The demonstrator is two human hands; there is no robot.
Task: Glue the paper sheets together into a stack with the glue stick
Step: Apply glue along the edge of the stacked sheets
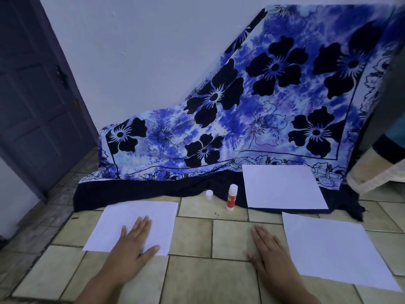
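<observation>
Three white paper sheets lie apart on the floor. My left hand (134, 242) rests flat, fingers straight, on the left sheet (153, 218). My right hand (266, 249) lies flat on the bare tiles, just left of the large right sheet (335, 251), not touching it. A third sheet (282, 187) lies farther back on the dark cloth edge. The glue stick (231, 197), white with a red label, stands upright between the sheets with its cap off. Its small white cap (209, 194) stands just to its left.
A blue flowered cloth (252, 110) drapes down the wall onto the tiled floor (197, 279). A dark door (37, 102) stands at the left. A pale cushion-like object (377, 172) sits at the far right.
</observation>
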